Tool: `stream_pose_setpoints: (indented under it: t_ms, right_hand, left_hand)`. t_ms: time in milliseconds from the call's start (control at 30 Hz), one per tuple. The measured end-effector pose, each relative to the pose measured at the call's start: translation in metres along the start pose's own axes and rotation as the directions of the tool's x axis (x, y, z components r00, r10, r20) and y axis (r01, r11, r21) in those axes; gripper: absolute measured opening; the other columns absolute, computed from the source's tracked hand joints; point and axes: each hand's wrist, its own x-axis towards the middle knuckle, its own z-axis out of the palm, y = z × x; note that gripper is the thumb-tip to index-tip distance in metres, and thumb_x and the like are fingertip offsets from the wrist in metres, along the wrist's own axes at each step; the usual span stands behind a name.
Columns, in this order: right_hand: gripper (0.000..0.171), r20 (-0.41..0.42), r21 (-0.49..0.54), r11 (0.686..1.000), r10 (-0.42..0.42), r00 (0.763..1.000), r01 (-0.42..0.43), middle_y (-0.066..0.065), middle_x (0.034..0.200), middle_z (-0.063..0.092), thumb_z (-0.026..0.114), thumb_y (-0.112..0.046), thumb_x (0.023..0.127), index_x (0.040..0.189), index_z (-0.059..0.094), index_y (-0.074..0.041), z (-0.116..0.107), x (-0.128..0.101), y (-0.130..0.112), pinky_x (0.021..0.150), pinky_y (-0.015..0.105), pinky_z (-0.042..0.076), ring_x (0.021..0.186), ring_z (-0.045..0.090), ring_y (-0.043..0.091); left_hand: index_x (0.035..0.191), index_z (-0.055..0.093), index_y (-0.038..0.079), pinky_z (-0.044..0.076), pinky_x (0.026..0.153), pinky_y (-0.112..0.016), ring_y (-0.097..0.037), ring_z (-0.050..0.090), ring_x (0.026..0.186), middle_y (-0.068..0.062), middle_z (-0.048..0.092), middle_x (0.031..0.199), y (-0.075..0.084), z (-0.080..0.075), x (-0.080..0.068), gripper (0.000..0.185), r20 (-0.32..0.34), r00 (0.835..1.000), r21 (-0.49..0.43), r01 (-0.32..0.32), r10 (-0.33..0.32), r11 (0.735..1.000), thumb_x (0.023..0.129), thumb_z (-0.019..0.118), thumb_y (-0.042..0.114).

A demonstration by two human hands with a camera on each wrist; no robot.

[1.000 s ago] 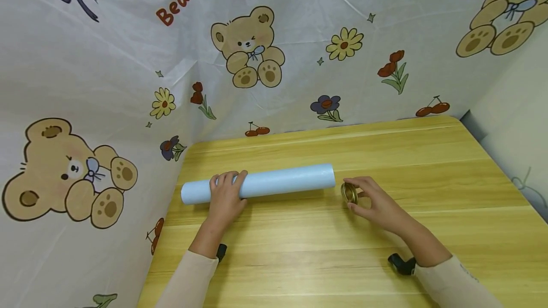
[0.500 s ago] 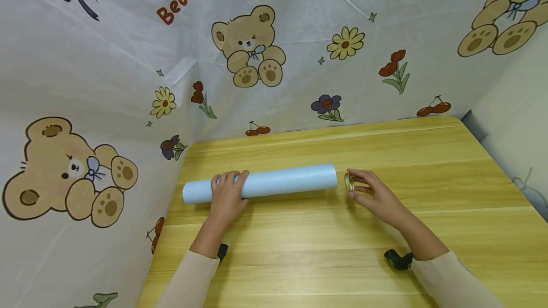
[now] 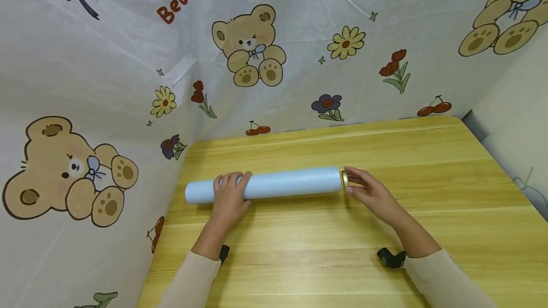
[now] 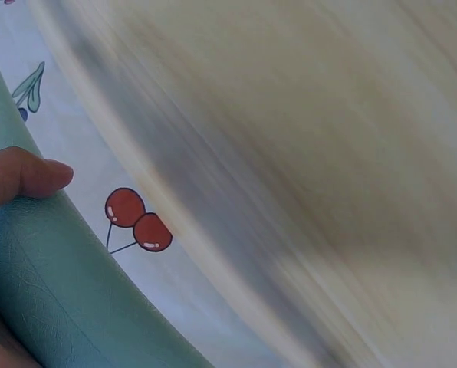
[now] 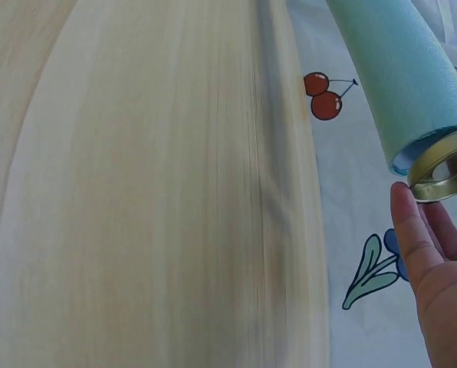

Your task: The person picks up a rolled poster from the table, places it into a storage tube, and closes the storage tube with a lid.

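Note:
A light blue tube [image 3: 282, 183] lies lengthwise on the wooden table [image 3: 342, 251]. My left hand [image 3: 233, 179] rests over its left part, fingers curled round it. My right hand [image 3: 348, 180] pinches a round gold lid [image 3: 344, 179] and holds it against the tube's right end. In the right wrist view the gold lid [image 5: 443, 165] sits at the mouth of the tube [image 5: 401, 69], with my fingers [image 5: 412, 238] just below it. The left wrist view, partly blurred, shows one fingertip [image 4: 29, 172] on the tube [image 4: 52, 291].
A white cloth [image 3: 128, 61] printed with bears, flowers and cherries hangs behind and to the left of the table. The table's back edge [image 3: 325, 129] meets the cloth. Bare wood lies in front of the tube and to the right.
My right hand carried the gold lid leftwards, from a gap beside the tube to its right end. The tube and left hand shifted slightly right.

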Motion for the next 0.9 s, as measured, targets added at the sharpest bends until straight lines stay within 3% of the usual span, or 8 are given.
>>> stream_pose_setpoints:
  t_ms: [300, 900]
  right_hand:
    - [0.061, 0.001, 0.014, 0.995, 0.097, 0.995, -0.097, 0.019, 0.154, 0.040, 0.060, -0.020, 0.103, 0.157, 0.034, -0.008, -0.0017, 0.0010, -0.0012, 0.095, 0.014, 0.052, 0.126, 0.050, -0.006]
    - [0.058, 0.046, 0.038, 0.994, 0.098, 0.994, -0.100, 0.010, 0.151, 0.043, 0.056, -0.017, 0.104, 0.158, 0.034, -0.011, -0.0081, -0.0031, -0.0055, 0.098, 0.022, 0.055, 0.126, 0.053, -0.005]
  left_hand:
    - [0.144, 0.052, 0.022, 0.026, 0.115, -0.058, -0.035, 0.051, 0.129, -0.011, 0.058, 0.134, 0.0039, -0.0030, -0.0008, 0.084, -0.016, 1.000, 0.008, -0.016, 0.016, 1.000, 0.070, 0.092, 0.017]
    - [0.143, 0.052, 0.022, 0.028, 0.114, -0.059, -0.036, 0.052, 0.128, -0.011, 0.059, 0.134, 0.0097, -0.0089, -0.0025, 0.083, -0.027, 0.999, 0.011, -0.040, 0.040, 0.999, 0.070, 0.092, 0.017]
